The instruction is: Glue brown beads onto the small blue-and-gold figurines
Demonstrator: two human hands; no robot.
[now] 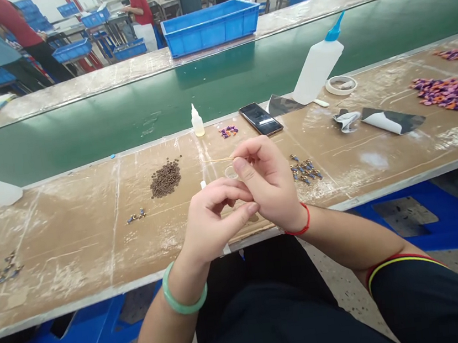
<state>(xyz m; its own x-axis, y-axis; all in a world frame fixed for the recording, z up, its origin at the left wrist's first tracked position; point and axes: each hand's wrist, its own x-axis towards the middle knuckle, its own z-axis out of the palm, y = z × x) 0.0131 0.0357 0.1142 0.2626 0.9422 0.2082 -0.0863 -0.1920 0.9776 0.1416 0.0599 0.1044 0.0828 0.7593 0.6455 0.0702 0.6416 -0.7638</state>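
Note:
My left hand (pixel 213 218) and my right hand (pixel 269 180) meet over the front edge of the brown workbench (pixel 95 238). The left hand's fingers are curled in a pinch against the right hand; what they hold is hidden. The right hand is pinched on a thin pale stick or thread (pixel 221 159) that points left, and a small clear piece (pixel 231 172) shows just below its fingers. A pile of small dark brown beads (pixel 166 178) lies just beyond the hands. Small blue-and-brown parts (pixel 304 169) lie to the right of my right hand.
A small glue bottle (pixel 197 121), a phone (pixel 260 118), a big white squeeze bottle (pixel 318 63), a tape roll (pixel 341 85) and purple-orange pieces (pixel 451 93) sit on the bench. Behind runs a green conveyor belt (pixel 121 112) with a blue crate (pixel 211 24). Other people work in the background.

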